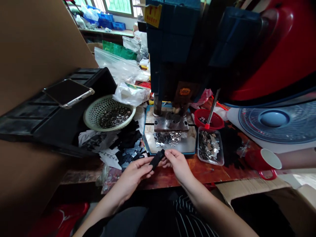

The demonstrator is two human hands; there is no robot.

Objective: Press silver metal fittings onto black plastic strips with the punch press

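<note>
A small black rectangular piece (156, 160) is held tilted between my two hands, in front of the press. My left hand (138, 169) pinches its lower left end between thumb and fingers. My right hand (176, 161) has its fingertips closed on the upper right end. Just beyond lies the press's metal base plate (184, 147), carrying a pile of small shiny metal parts (174, 138) and a light metal clip-like part (160, 144). Flat black pieces (128, 156) are heaped to the left of the plate, close to my left hand.
A blue press (170, 49) rises over the bench. Left are a pale green basket (89, 117) of metal bits and a phone (69, 92) on a black crate (49, 128). Right are a clear tub (211, 161), red bowl (218, 123), red mug (256, 159) and fan (274, 120).
</note>
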